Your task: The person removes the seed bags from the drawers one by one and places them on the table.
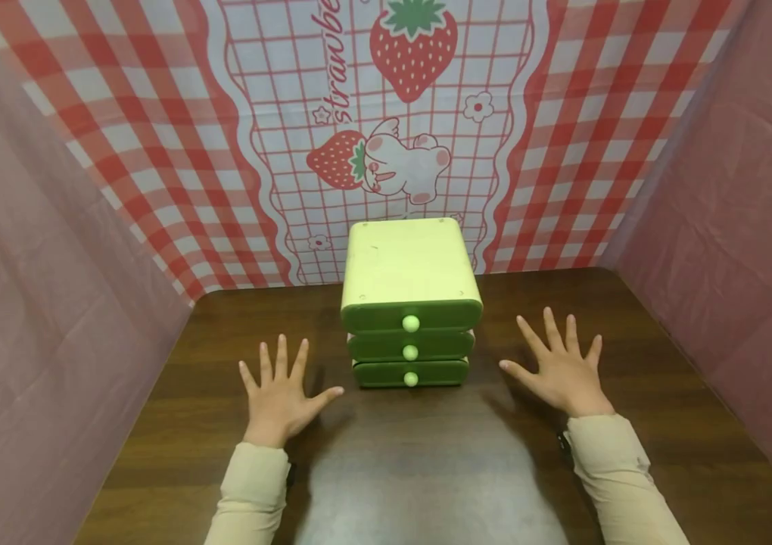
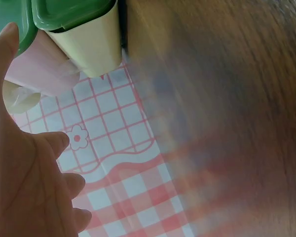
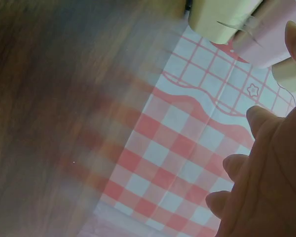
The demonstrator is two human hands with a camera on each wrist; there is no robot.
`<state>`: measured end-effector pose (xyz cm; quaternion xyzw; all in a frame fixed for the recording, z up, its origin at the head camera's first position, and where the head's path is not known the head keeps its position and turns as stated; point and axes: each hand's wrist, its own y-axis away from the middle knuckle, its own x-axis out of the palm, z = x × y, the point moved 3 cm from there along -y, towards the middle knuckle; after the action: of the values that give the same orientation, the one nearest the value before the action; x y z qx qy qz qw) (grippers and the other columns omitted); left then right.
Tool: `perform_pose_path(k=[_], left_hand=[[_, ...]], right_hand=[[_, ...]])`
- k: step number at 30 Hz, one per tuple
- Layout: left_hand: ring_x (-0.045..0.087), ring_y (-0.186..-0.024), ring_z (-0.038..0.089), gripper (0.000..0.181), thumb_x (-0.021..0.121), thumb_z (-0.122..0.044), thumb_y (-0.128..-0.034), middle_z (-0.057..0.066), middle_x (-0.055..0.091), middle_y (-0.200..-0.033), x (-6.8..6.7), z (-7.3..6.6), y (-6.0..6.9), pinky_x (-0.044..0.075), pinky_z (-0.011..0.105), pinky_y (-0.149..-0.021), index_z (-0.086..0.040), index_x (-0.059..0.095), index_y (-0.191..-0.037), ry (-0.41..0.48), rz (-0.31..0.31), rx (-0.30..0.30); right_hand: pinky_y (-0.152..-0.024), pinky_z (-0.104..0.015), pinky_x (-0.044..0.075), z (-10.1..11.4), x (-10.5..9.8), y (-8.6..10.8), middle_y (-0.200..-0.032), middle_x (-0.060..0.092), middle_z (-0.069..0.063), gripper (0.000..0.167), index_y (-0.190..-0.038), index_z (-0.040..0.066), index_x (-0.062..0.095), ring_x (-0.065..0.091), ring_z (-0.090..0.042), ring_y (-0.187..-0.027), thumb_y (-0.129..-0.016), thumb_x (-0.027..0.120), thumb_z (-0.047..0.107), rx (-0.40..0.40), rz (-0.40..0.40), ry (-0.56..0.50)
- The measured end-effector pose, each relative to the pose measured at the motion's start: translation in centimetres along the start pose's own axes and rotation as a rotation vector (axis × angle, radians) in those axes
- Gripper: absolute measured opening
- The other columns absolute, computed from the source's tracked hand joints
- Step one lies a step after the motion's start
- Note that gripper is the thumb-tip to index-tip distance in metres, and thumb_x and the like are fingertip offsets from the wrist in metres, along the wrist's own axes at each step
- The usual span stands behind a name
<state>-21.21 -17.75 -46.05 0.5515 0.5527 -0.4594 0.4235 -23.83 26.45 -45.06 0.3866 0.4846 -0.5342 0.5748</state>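
Note:
A small three-drawer cabinet (image 1: 405,261) stands toward the back of the table, with a pale yellow-green top and dark green drawer fronts, each with a round light green knob (image 1: 411,324). All its drawers look pushed in. To its left, my left hand (image 1: 278,405) is spread with straight fingers and holds nothing. My right hand (image 1: 563,371) is spread likewise to the cabinet's right, apart from it. In the left wrist view the left hand (image 2: 29,163) shows beside part of the cabinet (image 2: 89,44). The right wrist view shows the right hand (image 3: 271,168) and a cabinet side (image 3: 219,19).
The dark wooden table (image 1: 420,462) has a glossy patch in front. Behind it hangs a red-and-white checked cloth (image 1: 563,151) with strawberry prints. Pink cloths (image 1: 52,303) hang at the left and right sides.

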Motion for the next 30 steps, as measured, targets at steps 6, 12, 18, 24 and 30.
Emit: perform_pose_path(k=[6,12,18,24,30], left_hand=[[-0.007,-0.149,0.046,0.107,0.043,-0.087,-0.0777,0.016,-0.001,-0.165,-0.4,0.1,-0.1,-0.011,0.071,-0.114,-0.025,0.011,-0.159,-0.015,-0.022,0.014],[0.015,-0.147,0.049,0.092,0.052,-0.069,-0.0880,0.021,0.025,-0.160,-1.2,0.0,-0.5,0.009,0.066,-0.119,-0.011,0.029,-0.155,0.028,-0.037,0.064],[0.049,-0.131,0.043,0.061,0.057,-0.044,-0.0969,0.020,0.053,-0.142,-2.4,-0.4,-0.7,0.040,0.058,-0.109,-0.004,0.050,-0.142,0.205,-0.059,0.089],[0.063,-0.116,0.031,0.042,0.057,-0.033,-0.0995,0.014,0.066,-0.128,-3.5,-0.8,-1.3,0.051,0.050,-0.098,-0.007,0.061,-0.132,0.551,-0.199,0.051],[0.060,-0.123,0.027,0.038,0.055,-0.028,-0.1014,0.013,0.063,-0.133,-4.7,-2.3,-2.4,0.049,0.043,-0.104,-0.006,0.060,-0.132,0.925,-0.253,0.051]], right_hand=[[-0.105,-0.082,-0.004,0.2,-0.5,-0.1,-0.164,-0.003,-0.021,0.086,-0.159,0.029,0.009,-0.004,-0.055,-0.145,-0.092,0.043,0.071,-0.012,-0.040,-0.052],[-0.103,-0.073,0.029,1.0,-2.0,-0.4,-0.152,0.035,-0.030,0.065,-0.149,0.008,0.040,0.034,-0.054,-0.135,-0.097,0.058,0.042,-0.064,-0.237,-0.194],[-0.076,-0.035,0.049,1.7,-3.4,-0.1,-0.121,0.063,-0.021,0.035,-0.125,0.004,0.063,0.058,-0.018,-0.084,-0.099,0.057,0.027,-0.042,-0.407,-0.416],[-0.062,-0.010,0.048,2.7,-4.8,-0.1,-0.095,0.072,-0.005,0.025,-0.108,0.002,0.068,0.058,0.008,-0.076,-0.100,0.057,0.023,-0.002,-0.476,-0.706],[-0.066,-0.017,0.058,5.1,-6.1,-0.2,-0.082,0.070,0.012,0.020,-0.102,-0.003,0.065,0.068,-0.002,-0.073,-0.099,0.058,0.015,-0.068,-0.440,-1.008]])
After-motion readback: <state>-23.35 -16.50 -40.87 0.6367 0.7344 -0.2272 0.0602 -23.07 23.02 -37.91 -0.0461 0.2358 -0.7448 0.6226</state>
